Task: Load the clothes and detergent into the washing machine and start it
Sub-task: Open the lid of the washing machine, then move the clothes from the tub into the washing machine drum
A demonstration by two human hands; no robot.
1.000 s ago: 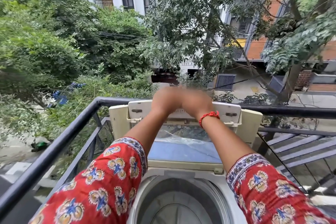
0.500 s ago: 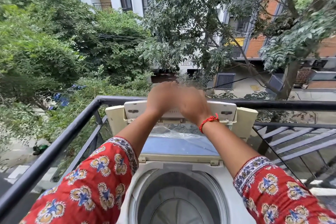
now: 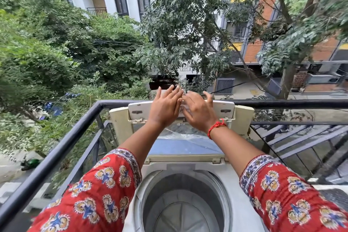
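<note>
One cream washing machine [image 3: 188, 179], lid raised, drum bare.

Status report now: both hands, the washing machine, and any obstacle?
Left hand open, right hand open, both raised at the lid. Washing machine open, drum shows no clothes. No obstacle seen.

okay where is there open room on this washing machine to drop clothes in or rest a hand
The open drum is bare, ringed by its white rim between the two sleeves. Crowded: the raised lid behind it, with the left hand and right hand at its top edge against the balcony railing.
</note>
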